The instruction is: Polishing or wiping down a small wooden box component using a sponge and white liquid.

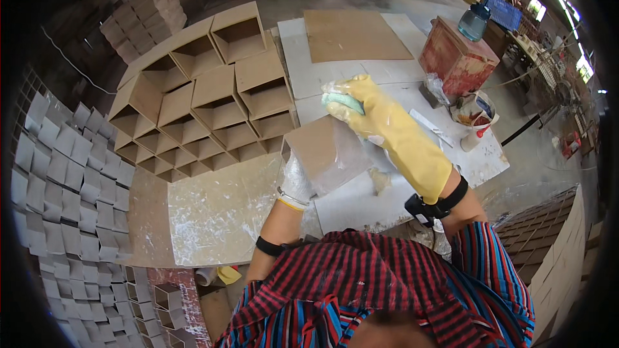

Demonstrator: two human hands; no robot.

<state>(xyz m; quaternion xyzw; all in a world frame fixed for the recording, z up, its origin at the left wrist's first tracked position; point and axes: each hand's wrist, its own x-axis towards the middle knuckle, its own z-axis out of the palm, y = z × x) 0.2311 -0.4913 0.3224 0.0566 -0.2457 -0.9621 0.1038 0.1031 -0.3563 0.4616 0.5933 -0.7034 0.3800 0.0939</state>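
Observation:
My right hand point(367, 116), in a long yellow rubber glove smeared with white, grips a pale green sponge point(343, 102) above the far edge of a small fiberboard box point(316, 145). One face of that box is bare brown; the face nearer my right arm looks whitish and wet. At the box's left side, my left hand point(296, 177) in a thin white glove holds it; its fingers are mostly hidden at the box's open side. The box is over the white-stained worktable point(225, 219).
Stacked open brown boxes point(213, 100) stand left on the table. A brown board point(354, 35) lies at the back. Right are a red-stained block point(458, 58) bearing a blue-green jug point(474, 20), a tub point(474, 109) and a white bottle point(472, 139). Many grey boxes point(71, 180) rise at far left.

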